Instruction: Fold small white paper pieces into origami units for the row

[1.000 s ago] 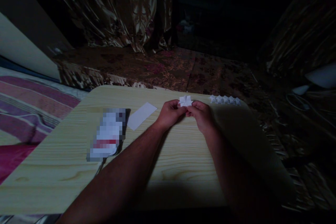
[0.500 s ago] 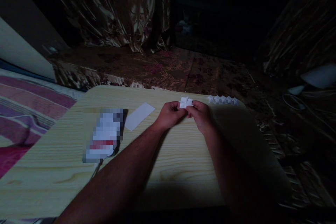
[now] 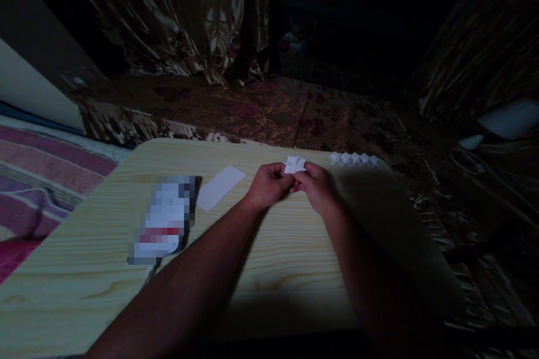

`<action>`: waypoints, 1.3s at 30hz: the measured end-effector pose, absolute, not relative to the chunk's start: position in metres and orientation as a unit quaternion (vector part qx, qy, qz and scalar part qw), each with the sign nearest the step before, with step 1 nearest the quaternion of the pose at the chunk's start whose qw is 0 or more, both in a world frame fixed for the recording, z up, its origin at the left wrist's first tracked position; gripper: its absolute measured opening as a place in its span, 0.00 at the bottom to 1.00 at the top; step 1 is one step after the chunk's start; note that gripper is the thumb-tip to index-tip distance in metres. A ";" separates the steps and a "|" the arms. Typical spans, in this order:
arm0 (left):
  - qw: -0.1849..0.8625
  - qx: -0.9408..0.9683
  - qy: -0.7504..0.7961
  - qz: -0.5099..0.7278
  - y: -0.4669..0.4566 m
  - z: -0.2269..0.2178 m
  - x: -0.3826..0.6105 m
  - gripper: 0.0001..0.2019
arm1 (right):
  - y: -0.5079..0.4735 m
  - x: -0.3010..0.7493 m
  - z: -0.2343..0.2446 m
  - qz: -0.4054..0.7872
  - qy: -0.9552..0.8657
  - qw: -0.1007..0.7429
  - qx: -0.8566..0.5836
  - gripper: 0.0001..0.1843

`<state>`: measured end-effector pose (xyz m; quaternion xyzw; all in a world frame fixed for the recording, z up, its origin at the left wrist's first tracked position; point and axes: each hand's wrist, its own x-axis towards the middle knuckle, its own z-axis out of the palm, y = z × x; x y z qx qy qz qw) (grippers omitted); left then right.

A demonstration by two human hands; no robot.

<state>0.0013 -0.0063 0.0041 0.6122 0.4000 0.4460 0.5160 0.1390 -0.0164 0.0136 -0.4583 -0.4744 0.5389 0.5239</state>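
A small white folded paper [image 3: 295,165], creased into star-like points, is pinched between both hands above the far part of the wooden table [image 3: 290,269]. My left hand [image 3: 268,184] grips its left side, fingers closed. On its right side, my right hand [image 3: 315,184] is closed with the thumb pressing the front edge. The fingertips behind the paper are hidden. To the right, along the table's far edge, stands a row of several small white folded paper pieces [image 3: 355,159]. A flat white paper strip [image 3: 222,187] lies left of my left hand.
A blurred-out phone-like object [image 3: 164,219] with a cable lies on the table's left. Beyond the far edge is a ledge with patterned cloth [image 3: 248,104] below a curtain [image 3: 210,17]. A striped bedspread [image 3: 33,168] is at left, and a pale lamp-like object [image 3: 509,119] at right.
The right thumb and fingers have shifted slightly on the folded paper, which is turned a little. The whole view has moved slightly; the other things lie as before.
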 end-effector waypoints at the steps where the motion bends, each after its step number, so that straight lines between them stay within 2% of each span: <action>1: 0.514 0.613 0.402 0.445 -0.006 0.003 0.001 0.13 | -0.017 0.139 0.014 0.540 -0.474 0.525 -0.456 0.13; 7: 0.508 0.608 0.406 0.456 -0.006 0.001 0.002 0.13 | -0.016 0.142 0.015 0.540 -0.487 0.513 -0.457 0.15; 21: 0.541 0.576 0.381 0.480 -0.005 0.000 0.002 0.11 | -0.017 0.134 0.016 0.533 -0.468 0.539 -0.455 0.12; 39: 0.560 0.557 0.375 0.485 -0.005 0.000 0.002 0.11 | -0.016 0.135 0.016 0.542 -0.478 0.526 -0.449 0.13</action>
